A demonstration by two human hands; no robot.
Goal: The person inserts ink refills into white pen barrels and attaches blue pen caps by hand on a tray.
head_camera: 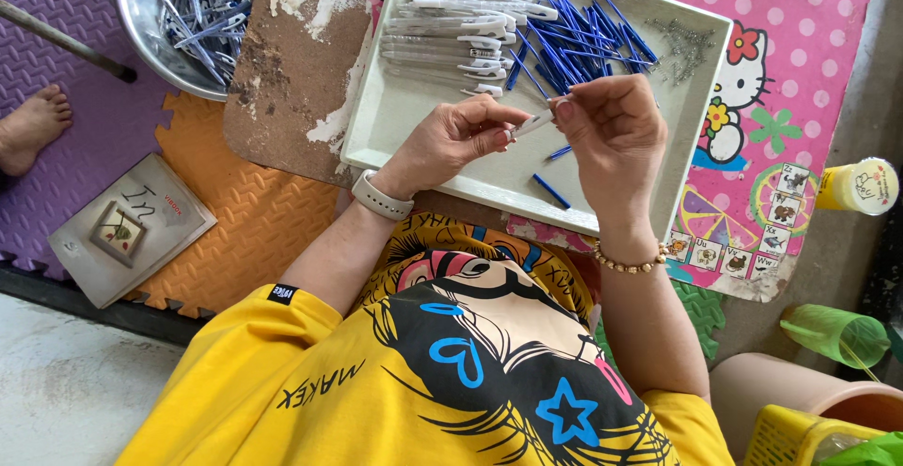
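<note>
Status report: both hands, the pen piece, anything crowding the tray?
Left hand and right hand pinch one white pen barrel above the tray. Blue refills and springs heaped behind, nothing blocking.

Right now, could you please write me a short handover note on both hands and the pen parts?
Left hand: pinches one end of a white pen barrel above the tray.
Right hand: fingertips on the barrel's other end; whether an insert is going in, I cannot tell.
White tray: clear and white barrels stacked at the far left, blue refills heaped in the middle, small metal springs at the far right, two loose refills near the hands.
Metal bowl, beyond the tray: holds more pens, seemingly finished.
Left: the many barrels and refills in the tray.
</note>
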